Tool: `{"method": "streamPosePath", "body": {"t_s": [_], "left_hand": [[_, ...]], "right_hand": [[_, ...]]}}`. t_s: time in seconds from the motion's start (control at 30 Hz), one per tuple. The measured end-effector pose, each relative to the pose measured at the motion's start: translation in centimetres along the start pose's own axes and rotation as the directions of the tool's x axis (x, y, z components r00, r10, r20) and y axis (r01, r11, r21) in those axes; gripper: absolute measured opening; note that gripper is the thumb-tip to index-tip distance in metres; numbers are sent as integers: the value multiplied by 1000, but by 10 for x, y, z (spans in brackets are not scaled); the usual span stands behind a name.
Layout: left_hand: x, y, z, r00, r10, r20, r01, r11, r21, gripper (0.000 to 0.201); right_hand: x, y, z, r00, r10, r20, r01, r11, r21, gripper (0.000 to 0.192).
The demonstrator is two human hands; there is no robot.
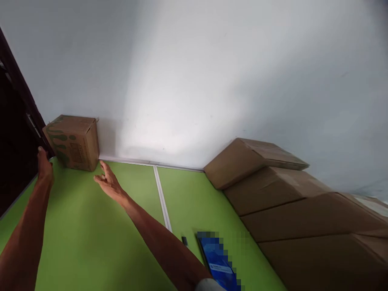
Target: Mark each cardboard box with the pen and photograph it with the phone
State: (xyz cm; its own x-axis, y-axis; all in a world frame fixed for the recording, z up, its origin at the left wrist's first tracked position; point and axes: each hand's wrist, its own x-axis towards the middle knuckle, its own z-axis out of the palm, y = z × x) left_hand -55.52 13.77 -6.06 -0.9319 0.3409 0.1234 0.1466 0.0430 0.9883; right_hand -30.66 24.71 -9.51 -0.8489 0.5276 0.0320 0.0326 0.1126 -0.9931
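Observation:
A small brown cardboard box (74,141) with green print stands at the far left corner of the green table (91,226), against the white wall. My left hand (45,166) reaches out at the box's left side, close to its near corner; contact is hard to judge. On the other side, my right hand (108,182) is stretched out with fingers spread, just right of the box and a little in front of it, holding nothing.
A row of larger plain cardboard boxes (291,210) lines the right side of the table. A blue flat packet (218,262) and a small dark object (184,241) lie near the front. A dark frame (18,121) borders the left edge.

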Motion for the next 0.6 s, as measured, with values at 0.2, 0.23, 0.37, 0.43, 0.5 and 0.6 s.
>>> {"method": "streamPosePath", "body": {"t_s": [0.2,0.23,0.37,0.43,0.5,0.6], "left_hand": [[-22,8,9,996,-14,87,18,999,-46,97],[-35,9,6,996,-1,91,5,999,-48,99],[-120,13,-16,992,44,115,-40,998,-41,103],[-177,11,-34,993,57,104,-55,998,-25,98],[-237,4,-57,996,64,66,-65,998,16,86],[-312,-13,-103,1000,-15,3,15,996,83,56]], "right_hand": [[39,-23,22,995,101,13,-100,993,-57,128],[33,-24,22,994,112,14,-111,992,-55,131],[-26,-19,15,992,101,72,-100,995,-17,137],[-77,-12,11,993,65,98,-68,997,21,136],[-138,-5,7,995,61,81,-66,995,68,131],[-228,0,-7,995,97,5,-97,989,112,102]]}}
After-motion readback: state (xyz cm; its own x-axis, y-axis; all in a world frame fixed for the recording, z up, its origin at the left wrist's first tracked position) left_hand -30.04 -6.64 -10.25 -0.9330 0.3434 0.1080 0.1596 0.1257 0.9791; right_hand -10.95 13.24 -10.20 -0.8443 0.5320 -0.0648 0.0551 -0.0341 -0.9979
